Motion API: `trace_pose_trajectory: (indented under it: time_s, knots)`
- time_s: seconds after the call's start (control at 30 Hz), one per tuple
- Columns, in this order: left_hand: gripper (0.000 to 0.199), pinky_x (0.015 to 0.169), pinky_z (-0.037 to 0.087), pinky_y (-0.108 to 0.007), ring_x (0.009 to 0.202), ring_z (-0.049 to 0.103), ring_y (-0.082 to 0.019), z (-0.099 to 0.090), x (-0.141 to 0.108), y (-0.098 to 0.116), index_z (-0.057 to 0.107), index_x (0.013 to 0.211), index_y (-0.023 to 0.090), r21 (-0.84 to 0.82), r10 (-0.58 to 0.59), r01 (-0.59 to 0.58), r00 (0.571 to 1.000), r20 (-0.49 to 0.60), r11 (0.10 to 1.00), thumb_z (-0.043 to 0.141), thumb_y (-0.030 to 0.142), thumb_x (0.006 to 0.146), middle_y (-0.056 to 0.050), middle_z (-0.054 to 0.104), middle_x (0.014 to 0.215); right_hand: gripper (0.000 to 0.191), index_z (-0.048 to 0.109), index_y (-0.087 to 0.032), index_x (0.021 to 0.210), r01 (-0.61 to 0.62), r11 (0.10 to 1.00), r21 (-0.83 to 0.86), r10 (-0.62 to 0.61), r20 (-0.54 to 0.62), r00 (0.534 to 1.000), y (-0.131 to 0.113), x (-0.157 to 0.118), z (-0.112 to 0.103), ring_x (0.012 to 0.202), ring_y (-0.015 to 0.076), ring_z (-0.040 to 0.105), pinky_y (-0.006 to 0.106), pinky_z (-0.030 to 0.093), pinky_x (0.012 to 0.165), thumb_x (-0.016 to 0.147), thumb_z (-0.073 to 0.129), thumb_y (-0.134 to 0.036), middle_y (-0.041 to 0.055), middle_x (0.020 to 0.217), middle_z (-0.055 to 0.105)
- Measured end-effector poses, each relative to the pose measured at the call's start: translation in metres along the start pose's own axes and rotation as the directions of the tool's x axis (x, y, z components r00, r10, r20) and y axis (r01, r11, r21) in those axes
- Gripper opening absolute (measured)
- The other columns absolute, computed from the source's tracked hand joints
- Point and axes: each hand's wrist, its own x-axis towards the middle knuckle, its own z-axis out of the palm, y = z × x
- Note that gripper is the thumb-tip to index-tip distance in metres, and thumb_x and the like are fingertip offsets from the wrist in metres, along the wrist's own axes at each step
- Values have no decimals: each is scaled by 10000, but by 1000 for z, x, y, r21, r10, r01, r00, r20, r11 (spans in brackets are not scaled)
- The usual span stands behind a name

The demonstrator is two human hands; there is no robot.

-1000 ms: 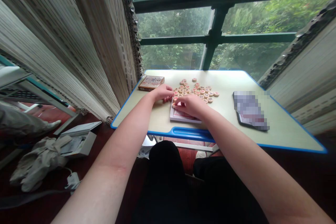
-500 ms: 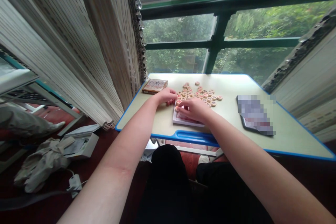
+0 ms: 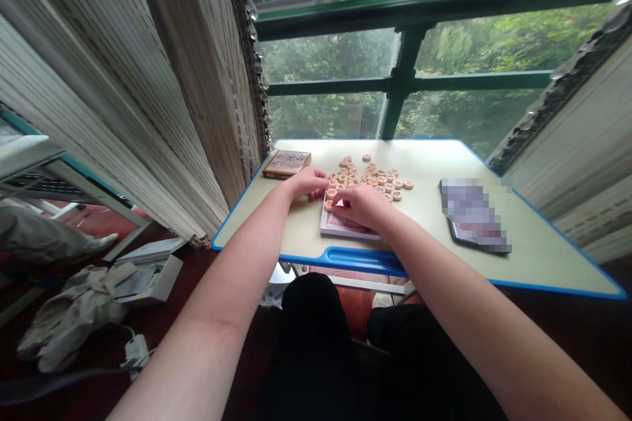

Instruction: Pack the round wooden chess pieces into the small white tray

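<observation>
Round wooden Chinese chess pieces (image 3: 382, 179) with red and dark characters lie in a loose cluster on the table. My right hand (image 3: 364, 204) pinches a Chinese chess piece (image 3: 329, 205) at the left edge of a flat white box or board (image 3: 340, 230) printed with red lines. Just beyond that piece lies another with a red character (image 3: 332, 194). My left hand (image 3: 310, 183) is closed with curled fingers, its fingertips against a piece (image 3: 332, 183) at the cluster's left side; the grip is partly hidden. My right hand covers much of the board.
A patterned flat box (image 3: 286, 164) sits at the table's back left. On the right lies a dark-edged, pixelated phone-like device (image 3: 474, 214). The pale table (image 3: 543, 256) has a blue rim and a front groove (image 3: 363, 258). Window bars stand behind, curtains (image 3: 197, 79) at both sides.
The whole view has shifted slightly, so everything sits a little farther left. Both hands keep nearly the same places and the pieces show no clear movement.
</observation>
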Motion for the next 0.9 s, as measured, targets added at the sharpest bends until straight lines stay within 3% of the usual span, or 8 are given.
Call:
trace_pose_trajectory:
  time_s: [0.27,0.47,0.67,0.9]
  knots:
    - [120,378,325,-178,346,417,-59,0,-2,1,513,560,144,16,-1,1,1000,-9,1000,504,89,666,57,452,394,222,719,-254,897,13,1000,15,-13,10,1000,2,1,0,684,160,586,230,361,597,819,559,-386,32,762,696]
    - [123,376,321,-176,341,413,-58,0,-1,0,516,565,144,27,3,-3,1000,-11,1000,501,80,669,57,455,396,272,701,-276,1003,-2,1000,15,3,-47,999,3,0,2,696,168,594,238,367,608,815,561,-414,34,812,708]
    - [117,372,324,-174,340,416,-57,0,2,-2,512,561,145,19,8,-8,1000,-7,1000,506,92,665,57,454,399,211,719,-260,882,17,999,27,-17,-7,1000,2,1,1,651,148,572,221,347,575,818,559,-383,26,750,689]
    - [103,366,336,-170,336,419,-56,0,2,-3,515,566,144,33,14,-14,1000,-6,999,502,107,661,56,450,395,209,712,-253,883,-4,999,47,3,19,1000,2,1,0,675,159,586,229,367,601,814,567,-385,30,766,691]
